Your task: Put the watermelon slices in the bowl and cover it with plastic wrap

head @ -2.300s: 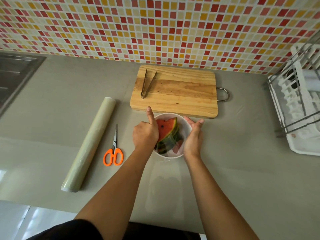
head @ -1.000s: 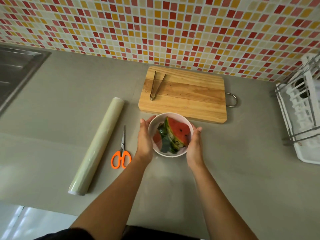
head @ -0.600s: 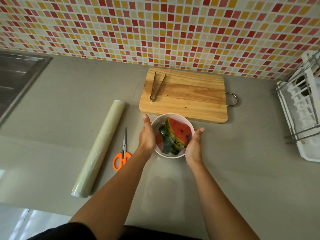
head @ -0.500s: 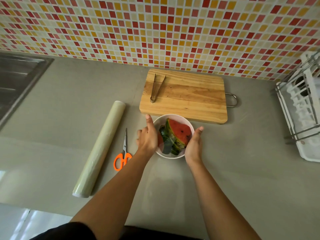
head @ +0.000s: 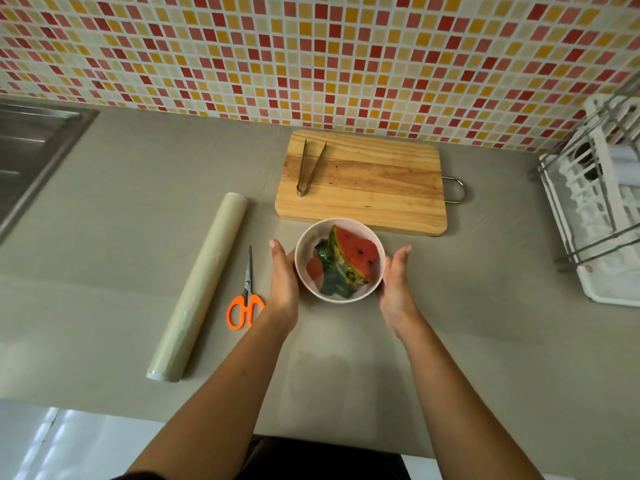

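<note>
A white bowl (head: pixel 306 249) stands on the grey counter just in front of the wooden cutting board (head: pixel 374 183). Watermelon slices (head: pixel 349 263) with red flesh and green rind lie inside it, under a film of clear wrap. My left hand (head: pixel 283 282) lies flat against the bowl's left side, fingers straight. At the bowl's right side is my right hand (head: pixel 395 284), fingers straight, close to the wall or just touching it. A roll of plastic wrap (head: pixel 201 284) lies on the counter to the left.
Orange-handled scissors (head: pixel 245 299) lie between the roll and my left arm. Metal tongs (head: pixel 306 166) rest on the board's left part. A white dish rack (head: pixel 602 209) stands at the right edge, a steel sink (head: pixel 31 150) at the far left.
My left hand went from a curled fist with the thumb over the rim to a flat hand against the bowl's side. The right hand stayed at the right side.
</note>
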Demonstrator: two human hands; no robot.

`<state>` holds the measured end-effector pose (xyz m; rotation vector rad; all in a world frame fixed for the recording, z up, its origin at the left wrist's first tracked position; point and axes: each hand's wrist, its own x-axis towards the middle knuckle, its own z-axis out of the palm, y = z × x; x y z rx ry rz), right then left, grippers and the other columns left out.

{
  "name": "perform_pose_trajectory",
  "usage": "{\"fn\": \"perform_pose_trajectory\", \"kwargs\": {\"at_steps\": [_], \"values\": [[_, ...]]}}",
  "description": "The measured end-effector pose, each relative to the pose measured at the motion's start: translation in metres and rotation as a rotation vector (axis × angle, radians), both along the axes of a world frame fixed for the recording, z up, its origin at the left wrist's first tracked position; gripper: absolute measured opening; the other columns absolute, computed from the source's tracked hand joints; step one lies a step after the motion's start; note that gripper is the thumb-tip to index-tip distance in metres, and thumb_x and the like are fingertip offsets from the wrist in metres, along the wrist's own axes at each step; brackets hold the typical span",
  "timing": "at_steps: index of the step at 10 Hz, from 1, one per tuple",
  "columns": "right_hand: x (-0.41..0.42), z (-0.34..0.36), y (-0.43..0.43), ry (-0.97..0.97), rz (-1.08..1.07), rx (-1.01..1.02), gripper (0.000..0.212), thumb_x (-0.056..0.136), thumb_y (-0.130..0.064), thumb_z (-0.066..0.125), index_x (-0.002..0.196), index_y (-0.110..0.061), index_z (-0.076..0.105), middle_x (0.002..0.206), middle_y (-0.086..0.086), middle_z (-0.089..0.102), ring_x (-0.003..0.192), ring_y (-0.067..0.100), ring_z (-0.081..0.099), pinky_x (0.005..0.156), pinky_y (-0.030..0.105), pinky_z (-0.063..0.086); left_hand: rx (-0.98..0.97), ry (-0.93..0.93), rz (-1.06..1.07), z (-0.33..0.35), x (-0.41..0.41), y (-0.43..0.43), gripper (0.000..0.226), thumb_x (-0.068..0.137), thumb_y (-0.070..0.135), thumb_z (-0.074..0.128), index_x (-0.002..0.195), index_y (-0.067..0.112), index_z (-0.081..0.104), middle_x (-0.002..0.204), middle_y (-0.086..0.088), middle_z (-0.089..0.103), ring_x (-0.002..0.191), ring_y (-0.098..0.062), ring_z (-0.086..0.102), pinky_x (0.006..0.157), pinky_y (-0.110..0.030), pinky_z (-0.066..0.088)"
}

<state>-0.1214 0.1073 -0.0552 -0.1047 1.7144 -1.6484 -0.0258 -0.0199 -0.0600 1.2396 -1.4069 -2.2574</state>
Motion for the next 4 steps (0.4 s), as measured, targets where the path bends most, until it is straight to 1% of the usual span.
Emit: {"fn": "perform_pose_trajectory", "kwargs": {"at_steps": [1, 2, 3, 4], "values": [[0.001, 0.003, 0.001, -0.044, -0.023, -0.001, 0.083, 0.078, -0.074, -0.007, 0.124, -0.032, 0.049, 0.142, 0.001, 0.046, 0.136, 0.016, 0.034, 0.119, 0.038, 0.016, -0.077, -0.149, -0.039, 0.006, -0.007, -0.006, 0.088, 0.087, 0.072, 0.002, 0.135, 0.018, 0.051, 0.136, -0.015, 0.054, 0.129, -0.029, 0.046, 0.113, -0.047, 0.03], [0.003, 0.008, 0.003, -0.042, -0.052, -0.024, 0.083, 0.086, -0.062, -0.012, 0.13, -0.025, 0.046, 0.14, -0.001, 0.048, 0.135, 0.013, 0.035, 0.118, 0.032, 0.015, -0.14, -0.249, -0.117, 0.008, -0.007, -0.015, 0.098, 0.078, 0.081, -0.001, 0.135, 0.021, 0.052, 0.144, -0.02, 0.043, 0.139, -0.033, 0.032, 0.116, -0.049, 0.021], [0.003, 0.002, 0.008, -0.004, -0.069, -0.054, 0.082, 0.089, -0.058, -0.013, 0.141, -0.018, 0.036, 0.147, -0.001, 0.04, 0.136, 0.01, 0.032, 0.116, 0.028, 0.013, -0.191, -0.176, -0.2, 0.007, 0.002, -0.018, 0.099, 0.077, 0.081, -0.002, 0.123, 0.024, 0.063, 0.133, -0.013, 0.057, 0.132, -0.026, 0.043, 0.11, -0.034, 0.023], [-0.002, 0.003, 0.013, -0.021, -0.115, -0.017, 0.081, 0.089, -0.058, -0.013, 0.148, -0.014, 0.019, 0.156, 0.0, 0.022, 0.143, 0.011, 0.018, 0.119, 0.031, 0.005, -0.226, -0.164, -0.155, 0.012, 0.005, -0.021, 0.097, 0.078, 0.08, 0.0, 0.132, 0.022, 0.056, 0.138, -0.009, 0.054, 0.131, -0.025, 0.045, 0.113, -0.037, 0.025]]}}
